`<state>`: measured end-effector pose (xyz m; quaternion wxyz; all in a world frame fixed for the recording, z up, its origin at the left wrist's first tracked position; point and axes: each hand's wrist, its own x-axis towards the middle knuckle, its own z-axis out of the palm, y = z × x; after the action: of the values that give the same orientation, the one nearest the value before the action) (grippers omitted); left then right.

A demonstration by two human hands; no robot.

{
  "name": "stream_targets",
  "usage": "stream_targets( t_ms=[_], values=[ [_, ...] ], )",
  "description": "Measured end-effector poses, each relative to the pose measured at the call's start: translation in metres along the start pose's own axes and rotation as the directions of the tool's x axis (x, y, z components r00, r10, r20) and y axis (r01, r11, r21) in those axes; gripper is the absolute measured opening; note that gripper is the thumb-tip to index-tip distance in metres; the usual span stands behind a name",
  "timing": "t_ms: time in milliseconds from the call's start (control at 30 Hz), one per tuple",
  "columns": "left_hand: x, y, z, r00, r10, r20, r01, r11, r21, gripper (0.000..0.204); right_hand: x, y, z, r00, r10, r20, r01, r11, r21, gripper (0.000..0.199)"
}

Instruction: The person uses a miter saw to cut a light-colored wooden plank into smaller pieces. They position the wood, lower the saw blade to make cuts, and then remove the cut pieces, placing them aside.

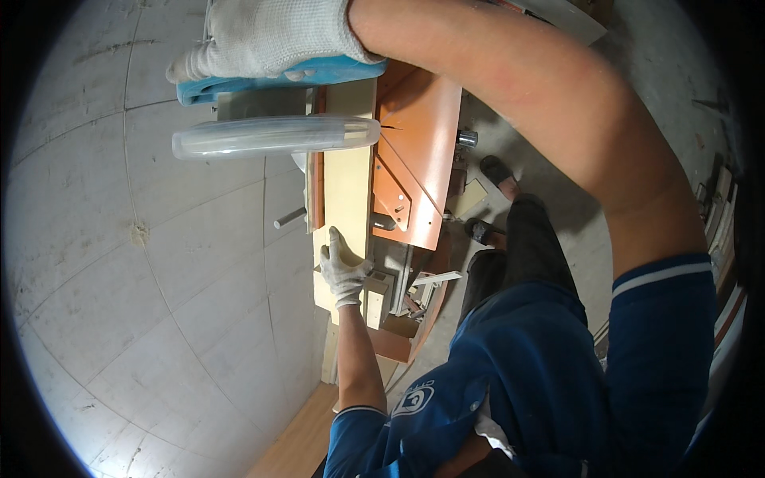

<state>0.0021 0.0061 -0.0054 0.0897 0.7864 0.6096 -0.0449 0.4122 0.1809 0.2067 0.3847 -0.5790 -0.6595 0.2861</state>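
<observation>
At the upper left, my right hand, in a white knit glove, is closed on the blue saw handle. Its fingers are partly hidden. Just below the handle sits a clear plastic guard; no blade can be made out. A long cream board lies along the orange saw table, passing under the guard. My left hand, gloved as well, rests on the board's nearer part with fingers spread and lying flat.
A pale tiled wall runs along the left side. Offcuts and strips lie beside the saw table's near end. My feet in dark shoes stand on the concrete floor to the right. Long pieces lean at the far right.
</observation>
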Motion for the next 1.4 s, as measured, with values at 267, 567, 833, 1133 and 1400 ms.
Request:
stream_targets(
  t_ms=[267, 567, 833, 1133, 1400],
  values=[
    [-0.017, -0.013, -0.003, 1.000, -0.015, 0.001, 0.015, 1.000, 0.005, 0.116, -0.005, -0.002, 0.006, 1.000, -0.016, 0.008, 0.015, 0.999, 0.052, 0.067],
    [0.001, -0.003, -0.002, 1.000, 0.009, 0.015, -0.009, 1.000, -0.019, 0.113, -0.006, 0.006, -0.001, 0.999, 0.011, -0.032, -0.009, 0.998, 0.057, 0.066],
    [-0.005, -0.004, -0.004, 1.000, 0.006, 0.001, -0.006, 1.000, 0.000, 0.114, -0.006, 0.006, 0.001, 1.000, 0.008, -0.025, -0.007, 0.999, 0.048, 0.067],
    [-0.006, -0.012, -0.001, 1.000, -0.010, 0.010, 0.010, 1.000, -0.016, 0.113, -0.018, -0.005, -0.004, 1.000, 0.010, 0.029, -0.012, 0.998, 0.056, 0.063],
    [-0.003, -0.013, -0.006, 0.997, -0.055, 0.060, 0.054, 0.998, 0.023, 0.115, -0.100, 0.044, -0.011, 0.999, 0.011, -0.033, -0.006, 0.989, 0.147, 0.073]
  ],
)
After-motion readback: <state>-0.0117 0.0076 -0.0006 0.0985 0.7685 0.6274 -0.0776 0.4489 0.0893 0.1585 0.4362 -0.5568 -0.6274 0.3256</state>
